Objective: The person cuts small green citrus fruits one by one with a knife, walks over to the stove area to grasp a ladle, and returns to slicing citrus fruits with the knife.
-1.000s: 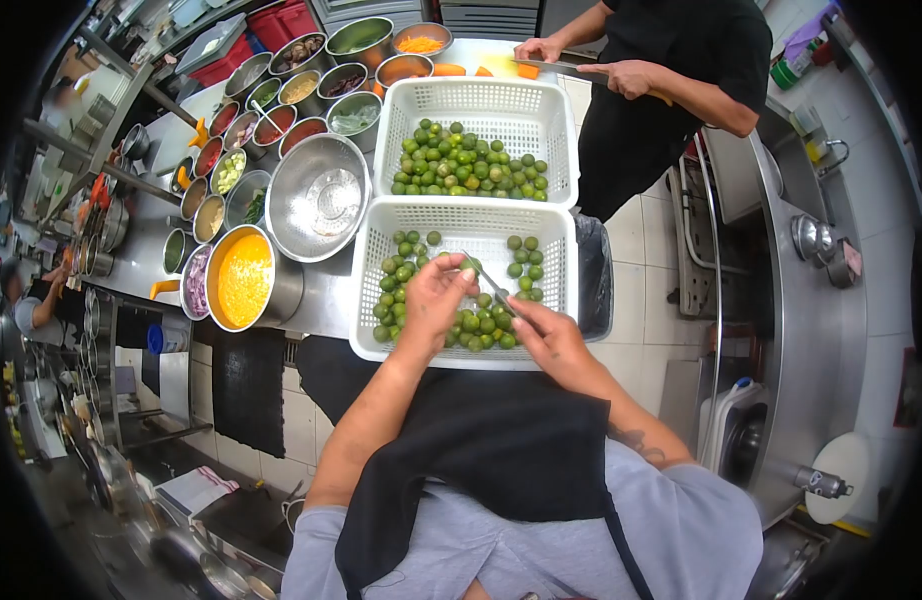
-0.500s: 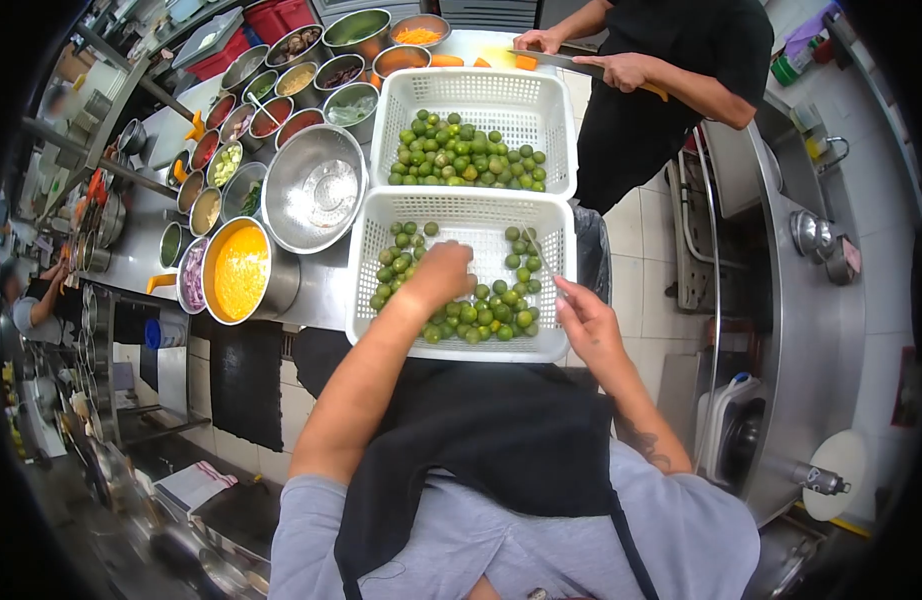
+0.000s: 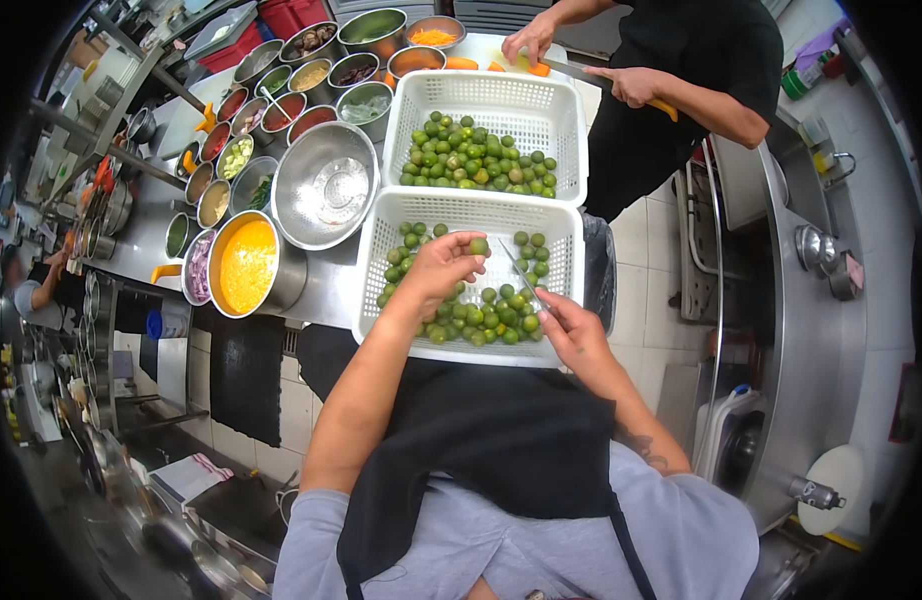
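My left hand (image 3: 447, 268) pinches a small green lime (image 3: 479, 246) between thumb and fingertips, over the near white basket (image 3: 369, 290). In my right hand (image 3: 571, 325) is a slim knife (image 3: 521, 270), its blade pointing up and left toward the lime, with a small gap between them. Loose limes (image 3: 486, 318) lie in the near basket, mostly along its front, with smaller groups at the left and right. Part of the left group is hidden behind my left hand.
A second white basket (image 3: 571, 110) of limes adjoins the far side. Left stand an empty steel bowl (image 3: 326, 185), a pot of orange-yellow liquid (image 3: 246, 268) and several ingredient containers. Across the table, a person in black (image 3: 696, 60) holds a large knife (image 3: 581, 73) at orange pieces.
My left hand has risen from the limes and turned, now showing a lime in its fingertips. My right hand has moved slightly left and down with the knife. The view has shifted a little.
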Demonstrator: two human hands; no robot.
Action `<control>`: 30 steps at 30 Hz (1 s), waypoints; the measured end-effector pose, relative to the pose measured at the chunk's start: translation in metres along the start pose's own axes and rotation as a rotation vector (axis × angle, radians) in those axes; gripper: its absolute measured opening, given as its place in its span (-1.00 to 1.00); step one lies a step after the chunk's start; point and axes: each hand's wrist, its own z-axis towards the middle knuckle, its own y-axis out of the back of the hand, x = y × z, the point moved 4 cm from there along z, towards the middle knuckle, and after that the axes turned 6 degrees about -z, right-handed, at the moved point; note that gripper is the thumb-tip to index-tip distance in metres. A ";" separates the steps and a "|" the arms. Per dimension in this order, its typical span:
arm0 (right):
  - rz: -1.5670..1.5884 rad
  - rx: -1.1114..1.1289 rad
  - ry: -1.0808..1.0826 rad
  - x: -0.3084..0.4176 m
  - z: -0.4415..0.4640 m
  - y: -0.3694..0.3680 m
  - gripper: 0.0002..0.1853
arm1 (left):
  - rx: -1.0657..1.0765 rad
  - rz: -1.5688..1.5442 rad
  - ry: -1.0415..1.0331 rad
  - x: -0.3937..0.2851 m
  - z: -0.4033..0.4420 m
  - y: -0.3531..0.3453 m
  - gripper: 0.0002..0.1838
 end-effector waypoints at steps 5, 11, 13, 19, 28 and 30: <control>0.025 0.021 -0.016 0.006 0.001 -0.001 -0.63 | -0.063 -0.166 0.035 -0.006 -0.010 -0.002 -0.58; 0.006 0.016 0.027 0.008 0.001 -0.002 -0.63 | -0.064 -0.262 -0.010 -0.013 -0.019 -0.004 -0.54; 0.029 0.025 0.020 0.009 0.001 -0.004 -0.63 | -0.160 -0.018 -0.019 -0.015 -0.021 -0.001 -0.57; 0.028 0.054 0.056 0.009 0.001 -0.007 -0.63 | -0.207 0.182 -0.299 -0.022 -0.027 -0.009 -0.65; 0.012 0.076 0.072 0.015 0.000 -0.009 -0.64 | -0.120 0.294 -0.458 -0.028 -0.030 -0.010 -0.53; 0.000 0.077 0.075 0.015 -0.001 -0.010 -0.64 | -0.145 0.232 -0.433 -0.028 -0.031 -0.012 -0.55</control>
